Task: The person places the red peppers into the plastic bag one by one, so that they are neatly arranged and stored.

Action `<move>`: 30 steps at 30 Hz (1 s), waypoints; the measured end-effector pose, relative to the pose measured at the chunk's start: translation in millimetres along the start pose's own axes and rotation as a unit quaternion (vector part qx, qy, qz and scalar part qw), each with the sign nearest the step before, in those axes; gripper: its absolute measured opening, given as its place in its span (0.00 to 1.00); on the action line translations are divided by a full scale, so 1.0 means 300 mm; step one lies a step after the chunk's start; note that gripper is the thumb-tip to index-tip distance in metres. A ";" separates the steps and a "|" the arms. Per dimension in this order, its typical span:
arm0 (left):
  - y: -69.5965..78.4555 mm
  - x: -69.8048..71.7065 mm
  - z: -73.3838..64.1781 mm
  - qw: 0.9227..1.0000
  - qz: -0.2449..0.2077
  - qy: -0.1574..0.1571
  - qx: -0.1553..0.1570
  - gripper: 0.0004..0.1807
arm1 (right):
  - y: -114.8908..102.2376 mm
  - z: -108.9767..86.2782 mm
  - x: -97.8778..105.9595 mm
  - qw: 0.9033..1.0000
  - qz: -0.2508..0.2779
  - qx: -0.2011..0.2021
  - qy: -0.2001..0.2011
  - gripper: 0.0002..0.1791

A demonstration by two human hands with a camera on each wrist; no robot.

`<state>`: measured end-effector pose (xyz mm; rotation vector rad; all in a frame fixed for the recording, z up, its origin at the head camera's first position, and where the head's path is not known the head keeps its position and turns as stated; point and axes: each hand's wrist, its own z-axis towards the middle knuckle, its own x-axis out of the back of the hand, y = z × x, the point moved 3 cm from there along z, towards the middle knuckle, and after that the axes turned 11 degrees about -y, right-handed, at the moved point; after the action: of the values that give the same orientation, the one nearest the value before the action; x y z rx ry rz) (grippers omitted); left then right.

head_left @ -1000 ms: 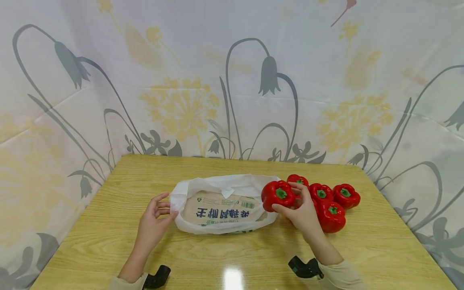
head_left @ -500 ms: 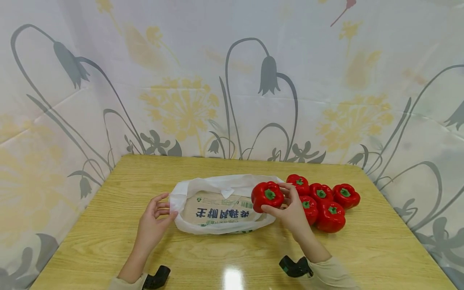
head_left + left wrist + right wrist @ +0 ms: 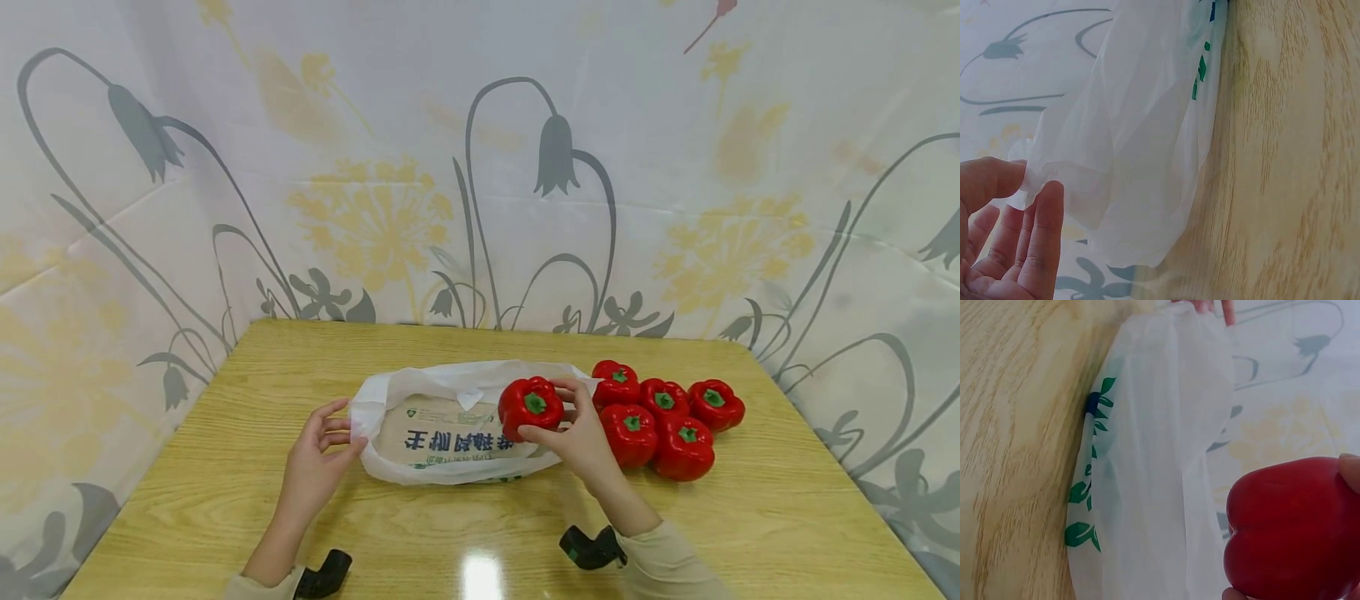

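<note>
A white plastic bag (image 3: 461,377) with green and dark blue print lies on the table, its mouth spread wide. My left hand (image 3: 324,454) pinches the rim at its left end; in the left wrist view the thumb and fingers (image 3: 1046,231) hold a fold of the thin plastic. In my right hand (image 3: 581,433) is a red bell pepper (image 3: 531,407) with a green stem, gripped from its right side. It overlaps the right part of the bag's opening in the head view. The right wrist view shows the pepper (image 3: 1291,531) large, beside the bag's upper edge.
Several more red bell peppers (image 3: 684,450) stand grouped on the wooden table (image 3: 420,542), right of the bag. A patterned cloth (image 3: 480,167) with grey and yellow flowers hangs behind the table's back edge.
My right hand has moved left with the bell pepper, from the bag's right end to further over its opening. My left hand has stayed at the rim.
</note>
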<state>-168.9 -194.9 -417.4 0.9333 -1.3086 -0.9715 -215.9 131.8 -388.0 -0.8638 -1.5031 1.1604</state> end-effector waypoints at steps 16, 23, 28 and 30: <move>-0.003 0.001 -0.004 1.000 0.008 0.006 -0.016 0.31 | -0.033 0.037 -0.058 1.000 -0.002 0.003 -0.019 0.39; -0.004 0.002 -0.005 1.000 0.013 0.008 -0.020 0.31 | -0.032 0.069 -0.070 1.000 -0.014 0.002 -0.024 0.40; -0.008 0.003 -0.005 1.000 0.011 0.007 -0.025 0.31 | -0.038 0.090 -0.075 0.999 -0.019 -0.006 -0.026 0.39; -0.009 0.002 -0.005 1.000 0.011 0.004 -0.024 0.31 | -0.041 0.096 -0.077 0.999 -0.019 -0.007 -0.025 0.39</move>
<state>-167.4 -196.4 -420.0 0.8840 -1.2803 -0.9770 -238.0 99.9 -383.5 -0.8187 -1.5632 1.1517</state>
